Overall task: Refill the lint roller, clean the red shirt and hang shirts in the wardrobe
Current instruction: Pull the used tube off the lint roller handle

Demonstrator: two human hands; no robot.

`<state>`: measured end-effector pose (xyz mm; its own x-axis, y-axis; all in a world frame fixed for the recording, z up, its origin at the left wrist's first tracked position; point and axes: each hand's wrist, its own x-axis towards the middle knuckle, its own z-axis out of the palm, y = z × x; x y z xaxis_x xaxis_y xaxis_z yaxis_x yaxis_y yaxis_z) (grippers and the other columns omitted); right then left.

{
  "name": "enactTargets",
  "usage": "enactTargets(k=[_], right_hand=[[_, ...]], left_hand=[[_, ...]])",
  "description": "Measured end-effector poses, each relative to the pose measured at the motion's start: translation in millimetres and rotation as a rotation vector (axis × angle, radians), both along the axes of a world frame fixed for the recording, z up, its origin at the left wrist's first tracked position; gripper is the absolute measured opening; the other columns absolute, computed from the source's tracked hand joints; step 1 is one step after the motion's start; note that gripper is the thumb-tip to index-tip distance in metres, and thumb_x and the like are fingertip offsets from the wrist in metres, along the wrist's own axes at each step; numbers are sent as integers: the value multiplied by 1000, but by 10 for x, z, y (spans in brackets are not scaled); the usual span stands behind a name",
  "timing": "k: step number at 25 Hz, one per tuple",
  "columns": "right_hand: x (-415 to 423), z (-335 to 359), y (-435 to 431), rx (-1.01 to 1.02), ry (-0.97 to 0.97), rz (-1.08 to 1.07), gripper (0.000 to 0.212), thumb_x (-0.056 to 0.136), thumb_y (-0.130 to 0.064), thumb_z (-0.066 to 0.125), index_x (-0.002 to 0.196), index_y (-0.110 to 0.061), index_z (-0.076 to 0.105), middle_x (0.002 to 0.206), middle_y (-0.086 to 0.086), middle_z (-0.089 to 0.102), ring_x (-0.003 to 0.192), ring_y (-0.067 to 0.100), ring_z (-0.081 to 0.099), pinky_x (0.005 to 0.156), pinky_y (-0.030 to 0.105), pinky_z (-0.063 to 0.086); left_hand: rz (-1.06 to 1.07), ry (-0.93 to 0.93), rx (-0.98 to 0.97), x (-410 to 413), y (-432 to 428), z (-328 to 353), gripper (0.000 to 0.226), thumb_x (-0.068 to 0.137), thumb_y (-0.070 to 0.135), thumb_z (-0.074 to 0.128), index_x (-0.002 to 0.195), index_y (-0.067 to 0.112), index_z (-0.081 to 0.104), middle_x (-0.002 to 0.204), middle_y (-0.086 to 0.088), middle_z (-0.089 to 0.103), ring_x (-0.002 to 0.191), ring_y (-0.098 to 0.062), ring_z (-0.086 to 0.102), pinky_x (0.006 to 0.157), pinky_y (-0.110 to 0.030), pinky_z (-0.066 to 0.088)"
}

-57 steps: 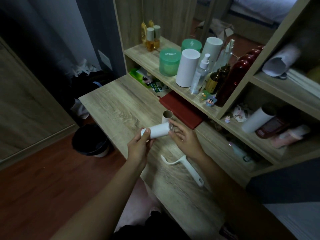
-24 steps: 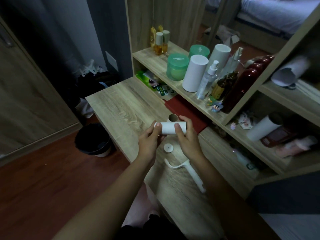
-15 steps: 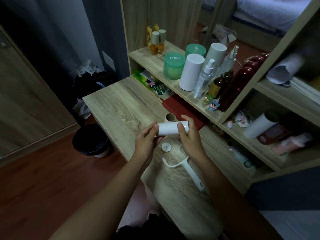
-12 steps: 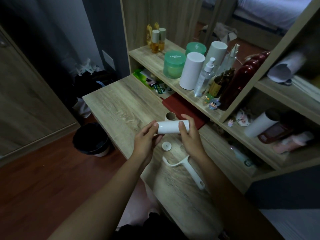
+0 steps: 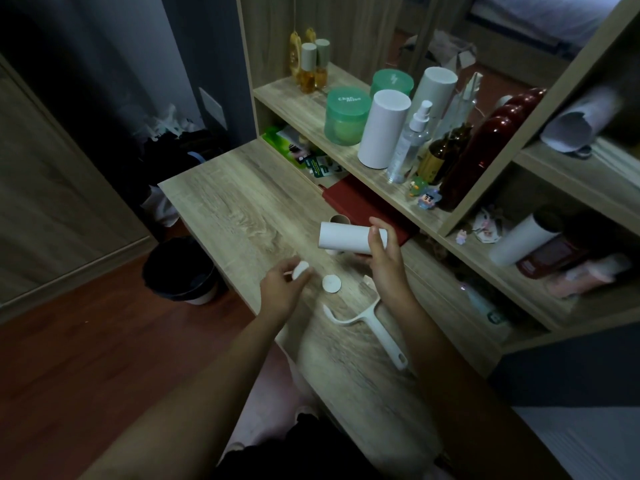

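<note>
Two hands are working: the left hand (image 5: 280, 291) is pinching an end cap (image 5: 300, 270), the right hand (image 5: 385, 268) is clamping the refill roll (image 5: 341, 239) above the table (image 5: 242, 209), ideally sliding it squarely onto the handle (image 5: 377, 329).

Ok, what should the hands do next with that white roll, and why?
Probably the left hand sets its cap beside the other cap on the table, freeing itself for the handle. The right hand holds the roll, and the handle lies bare nearby, so the roll likely goes on it.
</note>
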<state>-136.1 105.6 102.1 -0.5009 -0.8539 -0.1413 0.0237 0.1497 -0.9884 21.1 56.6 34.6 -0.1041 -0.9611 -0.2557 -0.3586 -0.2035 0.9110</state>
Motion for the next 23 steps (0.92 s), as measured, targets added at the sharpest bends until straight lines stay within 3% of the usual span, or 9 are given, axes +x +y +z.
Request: enactTargets(k=[2,5,9,13,17,20,23], right_hand=[[-9,15,8,3,-9,-10,31,98,-30,39,128,-22,44,102,-16,48,84,2,59,68,16,53],[-54,26,10,-7,-4,-19,26,98,-32,39,123,-29,45,104,-16,48,84,1,60,63,13,51],[-86,16,6,-20,-17,-37,25,98,-31,39,122,-28,45,113,-4,48,92,6,57,69,17,53],[-95,25,13,-4,7,-50,30,98,-32,38,126,-24,44,118,0,47,88,4,57,68,17,53],[-28,43,-67,-25,-7,-49,26,98,-31,39,123,-26,44,116,-2,49,94,5,55,70,18,52],[92,74,-287,-46,-32,-19,25,98,-30,39,121,-25,46,108,-11,51,96,5,55,76,22,52],[304,65,-596,-70,-89,40,20,98,-31,40,117,-26,46,121,0,49,103,9,54,77,22,54]], left_hand=[[-187,-240,-101,60,21,-201,42,80,22,73,118,8,63,118,-8,66,108,-23,61,95,-28,43],[-363,-404,-211,87,33,-370,44,79,20,71,120,7,62,119,-12,66,110,-28,60,94,-27,40],[-439,-428,-222,101,83,-473,41,76,15,68,117,10,63,105,-15,68,101,-32,59,83,-27,41],[-455,-411,-254,127,101,-477,43,76,16,69,117,10,59,103,-13,66,99,-31,57,77,-23,34],[-420,-354,-267,159,27,-311,52,80,21,68,127,5,54,124,-14,62,114,-30,57,90,-24,37],[-317,-346,-247,242,-193,-161,51,87,17,65,133,3,48,128,-15,60,118,-31,54,93,-19,34],[-220,-350,-256,470,-475,-79,53,89,23,62,135,3,46,134,-16,55,124,-32,50,103,-29,33]])
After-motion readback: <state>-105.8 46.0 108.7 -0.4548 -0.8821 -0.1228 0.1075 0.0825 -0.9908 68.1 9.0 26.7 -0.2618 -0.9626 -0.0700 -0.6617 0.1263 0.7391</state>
